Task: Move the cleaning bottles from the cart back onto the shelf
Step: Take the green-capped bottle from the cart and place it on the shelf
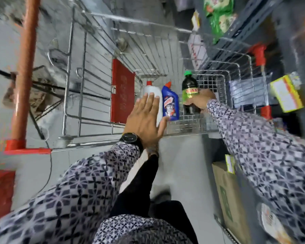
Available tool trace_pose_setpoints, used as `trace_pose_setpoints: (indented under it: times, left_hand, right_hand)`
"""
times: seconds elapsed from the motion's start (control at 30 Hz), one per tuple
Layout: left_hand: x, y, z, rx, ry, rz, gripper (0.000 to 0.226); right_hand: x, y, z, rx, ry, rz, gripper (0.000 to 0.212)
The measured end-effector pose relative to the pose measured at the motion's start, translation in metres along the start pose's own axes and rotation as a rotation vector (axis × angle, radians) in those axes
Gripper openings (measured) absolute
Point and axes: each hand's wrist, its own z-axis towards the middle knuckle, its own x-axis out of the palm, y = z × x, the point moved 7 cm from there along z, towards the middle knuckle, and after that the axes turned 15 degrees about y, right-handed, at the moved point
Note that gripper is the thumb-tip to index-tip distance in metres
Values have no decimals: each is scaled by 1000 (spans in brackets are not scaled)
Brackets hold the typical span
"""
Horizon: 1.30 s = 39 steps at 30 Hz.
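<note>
Three bottles stand in the wire cart. A white bottle with a red cap is on the left, a blue bottle with a red nozzle in the middle, and a dark bottle with a green cap and green label on the right. My left hand, fingers spread, reaches over the white bottle and hides its lower part; I cannot tell if it touches. My right hand is closed around the lower half of the dark bottle.
The grey shelf unit runs along the right with green packets, a yellow box and a cardboard carton lower down. A red panel hangs in the cart. An orange post stands left.
</note>
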Motion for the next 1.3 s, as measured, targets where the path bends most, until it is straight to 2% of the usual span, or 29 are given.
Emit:
trace_pose_setpoints:
  times: [0.13,0.27,0.33,0.5,0.63,0.73,0.83,0.9,0.97,1.1,1.3]
  left_hand:
    - [-22,-14,-15,17,8,-9,76]
    - [-88,-82,-43,192,-120,-69,73]
    - [-136,-140,-68,342,-226,-97,71]
    - [-231,-307,-145,753,-434,-74,65]
    - [-270,-446,-231,1195,-560,-79,62]
    - [-277,-529,-263,1389,-532,2,62]
    - [-267,-606,-264,1277,-352,195,58]
    - [-250,-643,-257,1202,-182,380,57]
    - [-233,-661,-253,1167,-97,596,58]
    - [-222,-669,-247,1155,-120,803,57]
    - [-218,-669,-240,1182,-159,805,58]
  right_hand:
    - [-40,0,-67,-140,-173,65,47]
    - [-84,-6,-192,-361,-410,175,70]
    - [-104,-15,-280,-471,-568,246,72]
    - [-129,-49,-495,-661,-1003,275,56]
    - [-123,-101,-635,-670,-1363,215,65]
    - [-109,-136,-698,-636,-1567,162,58]
    - [-88,-170,-739,-543,-1747,185,59]
    - [-78,-190,-750,-493,-1816,220,64]
    - [-71,-203,-754,-470,-1858,237,67]
    - [-66,-218,-752,-413,-1905,250,65]
    - [-76,-240,-761,-286,-1967,321,59]
